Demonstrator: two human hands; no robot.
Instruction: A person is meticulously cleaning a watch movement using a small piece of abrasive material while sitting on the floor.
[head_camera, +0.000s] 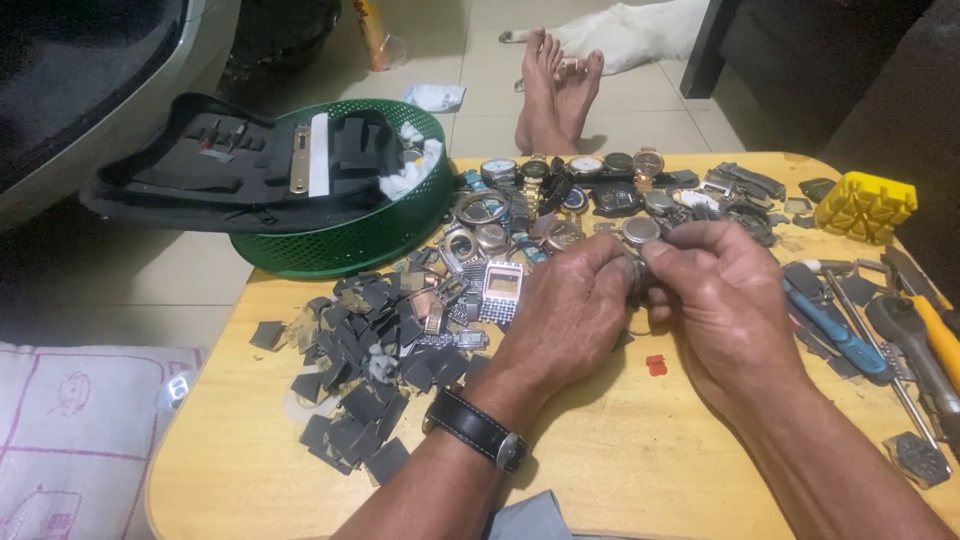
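Both hands meet over the table (600, 470): left hand (570, 310) and right hand (715, 290) pinch a small round watch part (640, 275) between the fingertips, mostly hidden. Best keep it low over the wood, grip light, away from the watch pile (590, 195) and gray scraps (360, 390).

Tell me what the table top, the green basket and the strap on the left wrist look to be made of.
Table top: light wood or wood laminate, going by the pale grain lines and smooth satin sheen. Green basket: probably moulded plastic, with uniform glossy colour and a regular perforated wall. Strap on the left wrist: dark and matte, likely leather or an imitation, with a silver metal buckle.
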